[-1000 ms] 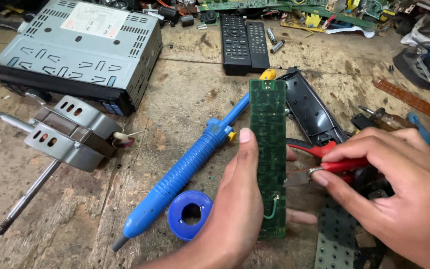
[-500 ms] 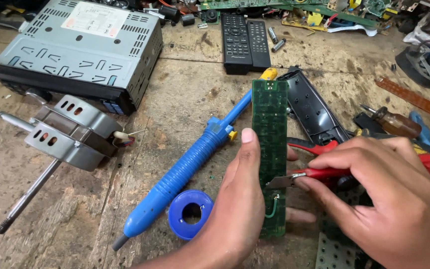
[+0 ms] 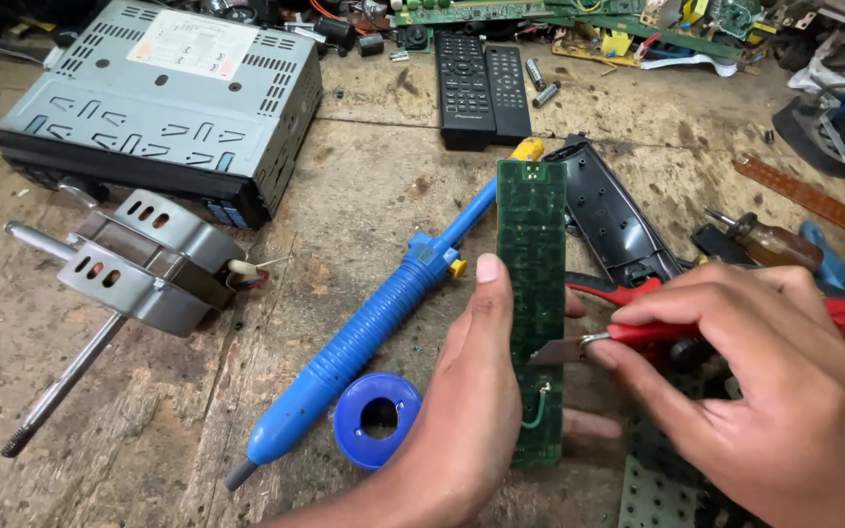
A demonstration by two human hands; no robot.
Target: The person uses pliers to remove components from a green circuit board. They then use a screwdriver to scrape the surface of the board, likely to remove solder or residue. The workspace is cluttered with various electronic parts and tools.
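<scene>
My left hand [image 3: 466, 411] holds a long narrow green circuit board [image 3: 532, 254] upright by its lower half, thumb pressed on the board's left edge. A short green wire loops near the board's bottom end. My right hand [image 3: 755, 381] grips a red-handled cutter [image 3: 638, 334]; its metal tip touches the board's right edge about midway down. A blue desoldering pump [image 3: 364, 332] lies diagonally just left of my left hand, with a blue solder spool [image 3: 377, 418] beside its tip.
A grey car stereo chassis [image 3: 163, 98] sits at the back left, a small motor with a long shaft [image 3: 139, 259] in front of it. Two black remotes [image 3: 481, 83], a black remote shell [image 3: 613, 220], screwdrivers [image 3: 770, 240] and loose boards crowd the back and right of the worn wooden bench.
My right hand has brought the red-handled cutter leftward until its tip meets the board's right edge. My left hand and the board stay in place.
</scene>
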